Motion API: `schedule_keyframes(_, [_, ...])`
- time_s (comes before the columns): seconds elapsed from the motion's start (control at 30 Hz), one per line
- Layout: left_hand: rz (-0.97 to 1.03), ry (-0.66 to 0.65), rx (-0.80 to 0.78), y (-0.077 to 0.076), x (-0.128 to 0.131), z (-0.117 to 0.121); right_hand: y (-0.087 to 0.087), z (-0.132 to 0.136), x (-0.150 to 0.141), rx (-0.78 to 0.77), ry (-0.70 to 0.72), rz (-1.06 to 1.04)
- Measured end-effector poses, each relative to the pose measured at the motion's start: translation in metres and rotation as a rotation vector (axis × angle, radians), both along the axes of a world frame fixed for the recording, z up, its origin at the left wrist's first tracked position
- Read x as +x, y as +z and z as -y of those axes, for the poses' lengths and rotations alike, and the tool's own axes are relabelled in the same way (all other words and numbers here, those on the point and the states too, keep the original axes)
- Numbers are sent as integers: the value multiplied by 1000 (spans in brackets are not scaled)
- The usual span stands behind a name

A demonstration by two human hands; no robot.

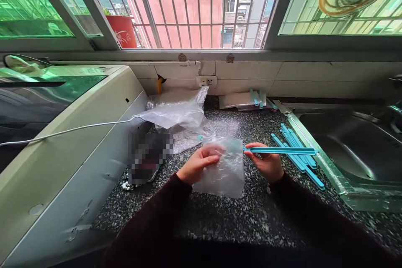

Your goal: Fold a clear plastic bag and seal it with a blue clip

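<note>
In my left hand (198,162) is a clear plastic bag (223,182), pinched between thumb and fingers above the counter. My right hand (266,165) grips a long light-blue sealing clip (287,150) near its left end, which meets the bag's right edge. The clip points to the right, roughly level. Whether the bag and clip are joined cannot be made out. A small blue tip (200,137) shows at the bag's upper left. Several more blue clip strips (298,150) lie in a loose pile beyond my right hand.
Crumpled clear plastic bags (179,117) lie at the back left, near a blurred-out dark object (149,159). Flat packets with blue clips (241,100) rest by the wall. A steel sink (339,192) borders the right side; a white appliance (116,121) and a white cable (91,125) are left.
</note>
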State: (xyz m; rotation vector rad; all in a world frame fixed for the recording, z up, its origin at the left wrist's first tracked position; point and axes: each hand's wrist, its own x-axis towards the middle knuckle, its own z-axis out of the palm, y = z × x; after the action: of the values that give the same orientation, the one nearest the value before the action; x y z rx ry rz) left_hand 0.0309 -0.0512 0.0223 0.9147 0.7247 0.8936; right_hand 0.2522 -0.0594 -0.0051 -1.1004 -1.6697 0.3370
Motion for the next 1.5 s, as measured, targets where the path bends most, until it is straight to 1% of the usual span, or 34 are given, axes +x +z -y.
schedule_keyframes(0.1, [-24, -28, 15, 0, 1, 0, 1, 2, 0, -9, 14, -13])
schedule_keyframes(0.2, [-43, -24, 12, -2, 1, 0, 3, 3, 2, -15, 13, -15])
schedule_keyframes(0.33, [-42, -18, -28, -8, 3, -2, 6, 5, 3, -21, 30, -12])
schedule_keyframes(0.47, [-47, -11, -35, -13, 2, -4, 7, 6, 4, -5, 48, 0])
schedule_keyframes(0.63, [-36, -20, -121, -13, 2, -4, 10, 7, 3, -32, 80, 31])
schedule_keyframes(0.77, [-8, 12, -165, -15, 3, -5, 9, 7, 3, -52, 87, 33])
schedule_keyframes(0.9, [-31, 80, -211, -19, 4, -5, 5, 6, 4, -63, 80, 44])
schedule_keyframes(1.03, [-19, 158, -183, -19, 6, -6, 4, 6, 4, -19, 99, 42])
schedule_keyframes(1.17, [25, 218, -175, -18, 6, -7, 5, 7, 4, 22, 87, -12])
schedule_keyframes(1.4, [-19, 199, -202, -17, 6, -5, 8, 7, 3, 108, 115, -61])
schedule_keyframes(1.5, [-17, 187, -182, -16, 7, -4, 8, 7, 4, 90, 117, -51])
